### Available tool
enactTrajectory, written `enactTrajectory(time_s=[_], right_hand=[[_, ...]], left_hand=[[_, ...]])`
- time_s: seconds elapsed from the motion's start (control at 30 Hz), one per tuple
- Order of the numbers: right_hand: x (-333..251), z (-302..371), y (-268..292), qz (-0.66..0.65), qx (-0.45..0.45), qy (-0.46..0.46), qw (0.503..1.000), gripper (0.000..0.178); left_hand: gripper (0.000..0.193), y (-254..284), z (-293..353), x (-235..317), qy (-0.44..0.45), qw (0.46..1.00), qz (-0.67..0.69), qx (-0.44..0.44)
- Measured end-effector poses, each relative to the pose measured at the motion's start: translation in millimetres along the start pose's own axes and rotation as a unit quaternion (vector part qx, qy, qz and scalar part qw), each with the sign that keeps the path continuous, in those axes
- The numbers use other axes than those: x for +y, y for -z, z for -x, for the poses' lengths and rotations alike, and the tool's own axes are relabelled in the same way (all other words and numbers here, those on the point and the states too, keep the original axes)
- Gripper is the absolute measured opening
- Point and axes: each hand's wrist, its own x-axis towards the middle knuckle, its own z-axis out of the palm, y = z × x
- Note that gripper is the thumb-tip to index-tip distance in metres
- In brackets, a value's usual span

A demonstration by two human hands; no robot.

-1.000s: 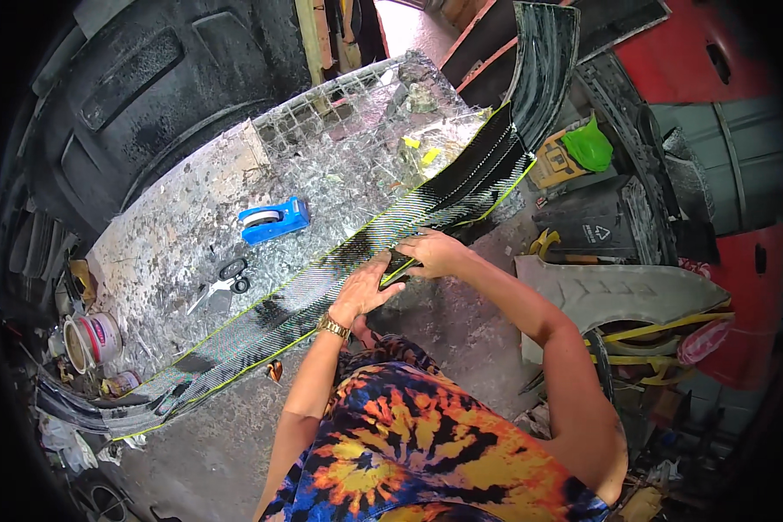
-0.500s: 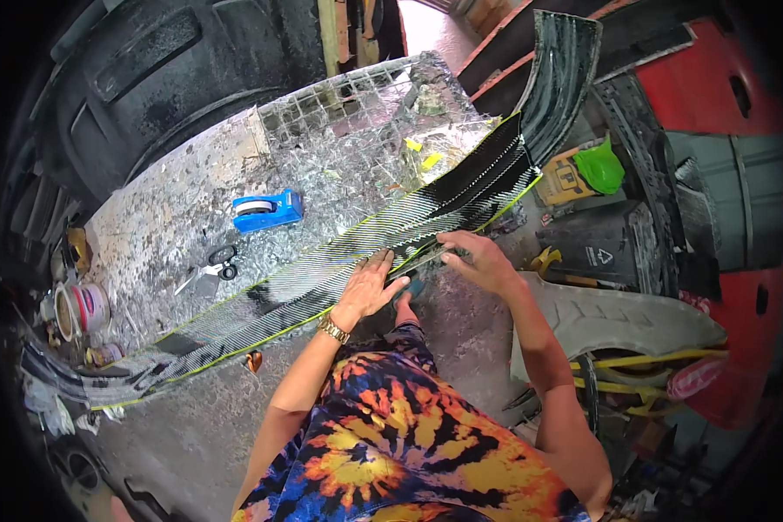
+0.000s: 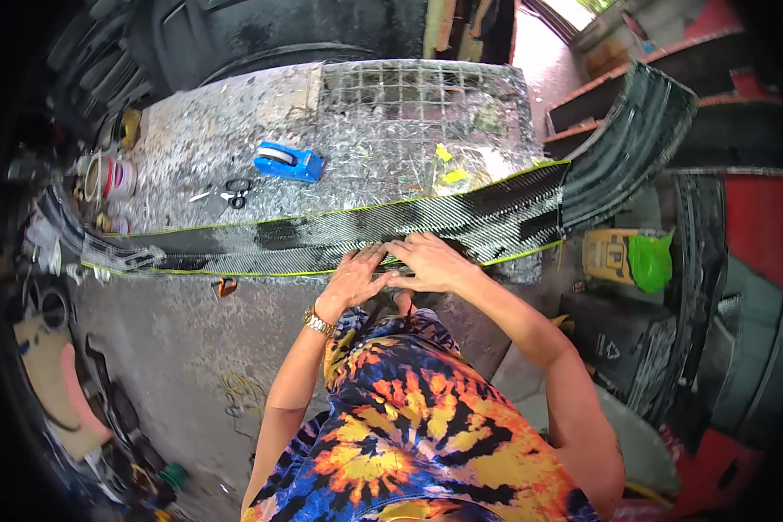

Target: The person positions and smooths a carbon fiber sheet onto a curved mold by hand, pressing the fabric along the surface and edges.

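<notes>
A long strip of black woven carbon-fibre cloth with yellow-green edges lies along a long, dark curved mould, whose bare end sticks out at the right. My left hand, a metal watch at its wrist, rests on the near edge of the cloth, fingers stretched out and thumb apart. Right beside it, my right hand lays its fingers on the same stretch of cloth. The hands' thumbs are close together. Neither hand grips anything that I can see; both fingertip areas press on the weave.
On the stained workbench behind the cloth are a blue tape dispenser and scissors. Buckets stand at its left end. A cardboard box with a green bag and a black bin stand at the right.
My right hand has moved left along the cloth, up to my left hand, and its fingers now lie on the weave. The view has turned and shifted, so the strip appears more level.
</notes>
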Motion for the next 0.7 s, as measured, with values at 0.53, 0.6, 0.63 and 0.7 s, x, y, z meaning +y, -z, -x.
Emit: enactTrajectory(time_s=[0.53,0.6,0.63,0.7], right_hand=[[8.9,-11.1,-11.2,0.144,-0.046,0.056,0.987,0.088],[2.9,-13.3,-6.0,0.148,-0.073,0.035,0.986,0.087],[1.2,-15.0,-5.1,0.148,-0.082,0.031,0.985,0.085],[-5.6,-15.7,6.6,0.13,-0.102,0.015,0.986,0.074]], left_hand=[[0.068,-8.2,-0.3,7.2,-0.004,1.0,-0.008,0.027],[0.067,-7.7,0.5,5.8,-0.011,1.0,-0.006,0.024],[0.067,-6.6,1.3,4.4,-0.008,1.0,0.001,0.024],[0.067,-6.4,4.3,8.0,-0.002,1.0,0.007,0.026]])
